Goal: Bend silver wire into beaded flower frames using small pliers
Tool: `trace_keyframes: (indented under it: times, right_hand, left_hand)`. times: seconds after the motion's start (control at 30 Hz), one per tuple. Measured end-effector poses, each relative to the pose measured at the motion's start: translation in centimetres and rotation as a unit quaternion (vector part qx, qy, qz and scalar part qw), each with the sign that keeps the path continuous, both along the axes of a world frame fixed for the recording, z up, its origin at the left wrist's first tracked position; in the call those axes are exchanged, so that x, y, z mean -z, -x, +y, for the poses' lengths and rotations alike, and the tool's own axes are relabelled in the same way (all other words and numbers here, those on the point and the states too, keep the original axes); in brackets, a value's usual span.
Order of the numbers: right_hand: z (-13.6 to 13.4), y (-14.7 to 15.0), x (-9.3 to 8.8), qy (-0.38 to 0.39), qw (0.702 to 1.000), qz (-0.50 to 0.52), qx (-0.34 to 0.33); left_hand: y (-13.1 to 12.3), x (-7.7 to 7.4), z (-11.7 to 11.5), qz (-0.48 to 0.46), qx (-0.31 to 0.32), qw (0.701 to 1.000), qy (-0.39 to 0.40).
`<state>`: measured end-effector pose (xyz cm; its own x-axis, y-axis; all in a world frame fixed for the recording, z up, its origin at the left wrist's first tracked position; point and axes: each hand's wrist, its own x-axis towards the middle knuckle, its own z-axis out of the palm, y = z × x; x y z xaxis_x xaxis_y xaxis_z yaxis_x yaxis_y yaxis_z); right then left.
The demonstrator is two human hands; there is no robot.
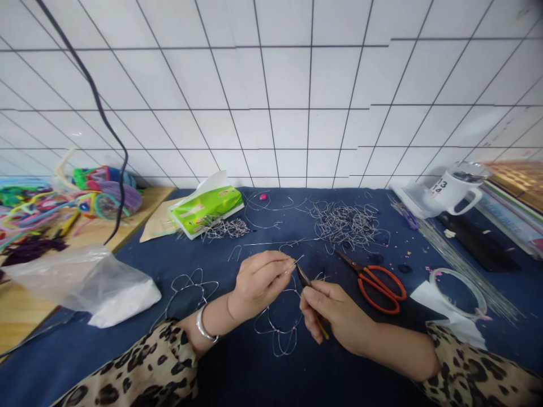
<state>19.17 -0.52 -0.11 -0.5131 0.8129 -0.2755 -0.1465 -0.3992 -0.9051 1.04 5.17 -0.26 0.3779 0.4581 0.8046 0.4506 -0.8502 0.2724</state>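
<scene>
My left hand (263,282) is closed, its fingers pinching a thin silver wire (297,261) whose end sticks out to the right. In my right hand (335,308) is a pair of pliers (302,276) with dark jaws and a yellowish handle end. The jaw tips are at the wire; I cannot tell whether they grip it. Just below both hands lies a flower-shaped wire piece (283,333) with looped petals and small pink beads. A second wire flower (189,288) rests left of my left hand.
Red-handled scissors (382,288) lie right of my right hand, below a tangled wire heap (350,223). Straight wires (462,254), a tape roll (458,294) and a white mug (456,192) are at right. Left are a green tissue pack (206,209) and a plastic bag (85,282).
</scene>
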Motion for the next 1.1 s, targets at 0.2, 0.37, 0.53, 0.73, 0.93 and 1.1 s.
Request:
trace_keyframes:
  times: [0.2,0.37,0.53,0.73,0.93,1.1]
  right_hand:
    - [0.0,0.0,0.1,-0.001,1.0,0.007,-0.006]
    - [0.0,0.0,0.1,0.013,1.0,0.013,0.0]
    - [0.1,0.0,0.2,0.014,1.0,0.018,0.0]
    - [0.1,0.0,0.0,0.022,1.0,0.012,0.0]
    - [0.5,-0.4,-0.3,0.015,1.0,-0.016,-0.008]
    - [0.8,-0.6,0.0,-0.018,0.999,-0.041,-0.018]
  left_hand:
    - [0.1,0.2,-0.1,0.002,0.0,1.0,0.002]
    - [0.2,0.2,0.0,0.012,-0.003,1.0,0.004]
    - [0.2,0.3,0.1,0.017,-0.002,1.0,0.003]
    - [0.2,0.3,0.0,0.024,-0.007,1.0,0.003]
    - [0.1,-0.4,-0.1,0.024,-0.012,0.999,0.026]
    - [0.3,-1.0,-0.2,0.05,-0.024,0.998,0.033]
